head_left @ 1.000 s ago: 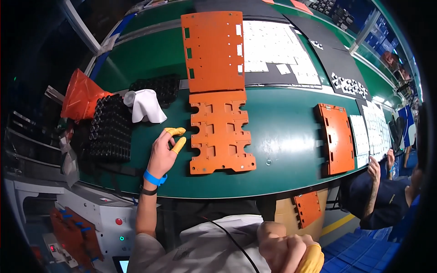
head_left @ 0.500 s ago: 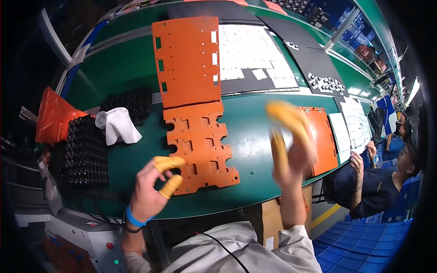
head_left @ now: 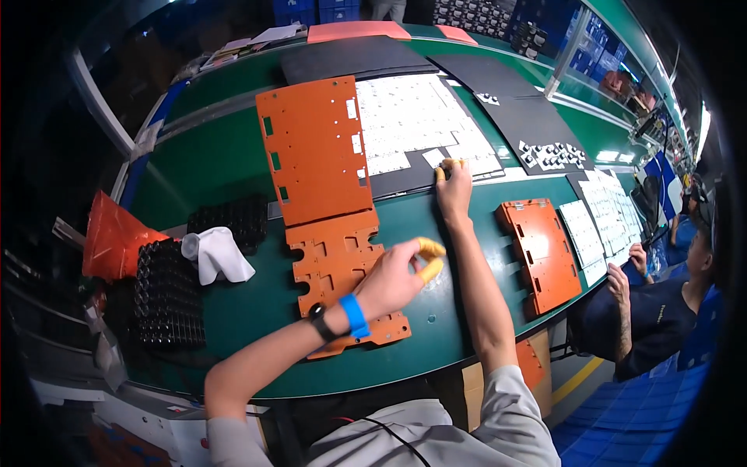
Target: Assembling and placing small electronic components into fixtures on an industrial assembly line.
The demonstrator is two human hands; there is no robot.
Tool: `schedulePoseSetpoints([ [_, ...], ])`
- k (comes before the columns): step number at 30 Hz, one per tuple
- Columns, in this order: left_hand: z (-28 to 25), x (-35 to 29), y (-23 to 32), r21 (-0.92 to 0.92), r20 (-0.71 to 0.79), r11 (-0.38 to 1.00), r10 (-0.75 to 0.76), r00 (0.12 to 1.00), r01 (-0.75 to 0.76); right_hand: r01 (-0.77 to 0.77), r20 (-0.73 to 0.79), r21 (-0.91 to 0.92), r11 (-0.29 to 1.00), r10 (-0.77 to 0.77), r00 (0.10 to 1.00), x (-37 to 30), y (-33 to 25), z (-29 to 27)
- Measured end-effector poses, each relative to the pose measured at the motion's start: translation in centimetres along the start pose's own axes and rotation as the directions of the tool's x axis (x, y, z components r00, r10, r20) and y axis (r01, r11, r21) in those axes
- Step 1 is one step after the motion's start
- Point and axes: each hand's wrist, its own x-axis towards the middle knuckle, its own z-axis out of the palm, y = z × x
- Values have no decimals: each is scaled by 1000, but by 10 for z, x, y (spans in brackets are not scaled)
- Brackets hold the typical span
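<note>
Hanging over the lower orange plate (head_left: 334,245), the left hand (head_left: 389,282) sits just below the centre of the view, toward six o'clock, with a blue band (head_left: 354,315) and a dark watch (head_left: 320,321) on its wrist. Its yellow-covered thumb and forefinger are spread in a curve, a clear gap between the tips; whether the palm touches the plate I cannot tell. The lower orange plate, notched along both sides, lies on the green bench (head_left: 420,354) toward eight o'clock.

Between eight and nine o'clock stands a black stack of trays (head_left: 167,300), with a white cloth-like piece (head_left: 222,257) near it and an orange-red bag (head_left: 113,237) farther out at nine. A second orange fixture (head_left: 542,261) lies just past three o'clock, and beyond it a co-worker's hands (head_left: 619,286) are at the edge of some white sheets (head_left: 611,210).

Farther off, toward two o'clock, the right hand (head_left: 454,193) reaches to the near edge of the white panels (head_left: 412,117). Its yellow-tipped fingers are drawn close together beside a small white piece (head_left: 433,158) at one o'clock; whether they pinch it I cannot tell. At eleven o'clock the upper orange plate (head_left: 311,156), with rectangular slots, adjoins the lower plate's far end. At twelve, farthest, lies a flat orange-red sheet (head_left: 358,31).
</note>
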Motion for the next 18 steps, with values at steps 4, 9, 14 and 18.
schedulePoseSetpoints([
  [4,2,64,-42,-22,-165,999,27,986,-31,13,-24,-50,999,-14,1000,4,-15,-1],
  [9,0,116,-79,-164,-214,980,-149,965,114,-12,-45,-9,1000,11,999,5,-10,-2],
  [14,-7,133,-90,-750,105,592,-333,937,295,12,-72,193,981,1,997,3,-17,-6],
  [18,-11,126,-89,-782,82,531,-434,897,328,5,-52,372,928,15,999,-23,-37,-32],
])
